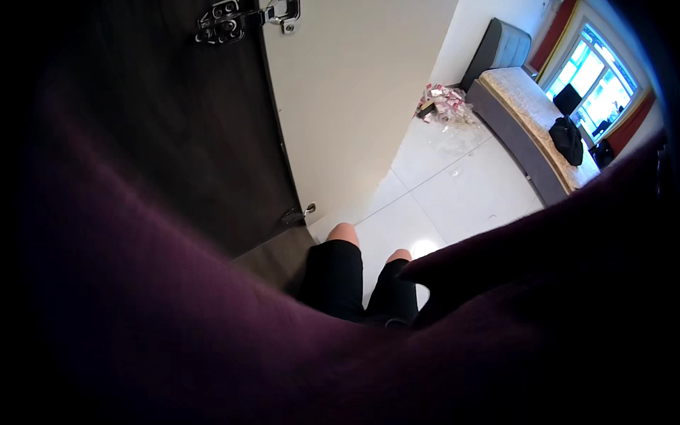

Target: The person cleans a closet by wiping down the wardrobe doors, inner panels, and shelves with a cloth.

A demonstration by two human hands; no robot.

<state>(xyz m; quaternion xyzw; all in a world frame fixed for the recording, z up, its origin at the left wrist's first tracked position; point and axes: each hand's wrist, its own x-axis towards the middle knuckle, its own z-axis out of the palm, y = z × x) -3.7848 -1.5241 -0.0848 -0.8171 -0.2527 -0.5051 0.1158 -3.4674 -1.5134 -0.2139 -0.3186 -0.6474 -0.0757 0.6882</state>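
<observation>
Neither of my hands is in view; dark purple cloth (255,329) of my clothing covers much of the lower picture. Before me a pale cabinet door (350,95) stands swung out from a dark wooden cabinet panel (159,149). An upper metal concealed hinge (228,21) joins the two near the top of the picture. A lower concealed hinge (297,214) sits close to the cabinet's bottom board (276,257). My legs in black shorts (334,276) show beneath, with bare knees beside that board.
White floor tiles (425,196) spread to the right. A heap of plastic wrappers and small packets (443,103) lies by the bed. The bed (510,127) has a padded headboard (510,48) and a black bag (567,139) on its mattress. Beyond is a bright window (595,79) with red curtains.
</observation>
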